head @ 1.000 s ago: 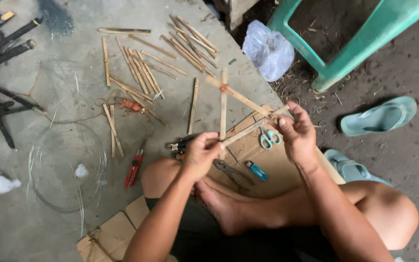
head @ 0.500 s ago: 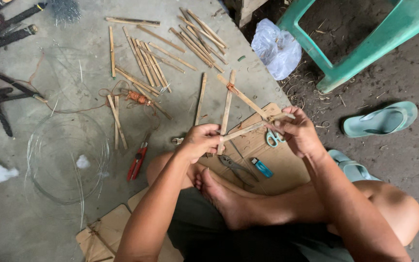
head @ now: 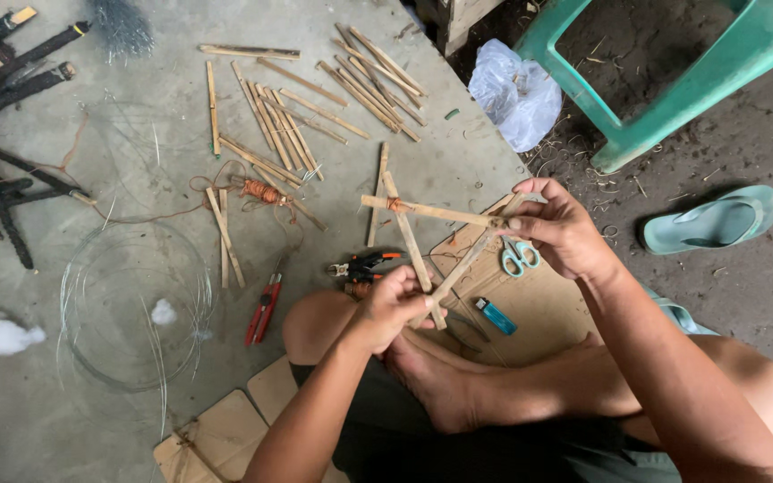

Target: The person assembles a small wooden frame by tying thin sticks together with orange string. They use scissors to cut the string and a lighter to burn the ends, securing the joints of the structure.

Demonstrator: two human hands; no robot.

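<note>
I sit cross-legged on the floor and hold a frame of tied bamboo sticks (head: pixel 422 215) in front of me. My left hand (head: pixel 388 309) grips the lower end where two sticks cross. My right hand (head: pixel 558 231) pinches the right corner where a long horizontal stick meets a slanted one. An orange binding wraps the joint at the frame's upper left. Under the frame lie small teal scissors (head: pixel 518 257), a blue lighter (head: pixel 495 316) and orange-handled pliers (head: pixel 361 265).
Loose bamboo sticks (head: pixel 293 125) cover the concrete. Red cutters (head: pixel 262 309), a coil of thin wire (head: pixel 131 300), a copper wire spool (head: pixel 261 190), charred sticks (head: pixel 2 134), a plastic bag (head: pixel 516 94), a green plastic chair (head: pixel 673 80), a teal sandal (head: pixel 713 219), cardboard (head: pixel 547 309).
The frame has been turned in my hands: the long stick now lies nearly level with the tied joint up at the left. My hands sit lower and further right in view.
</note>
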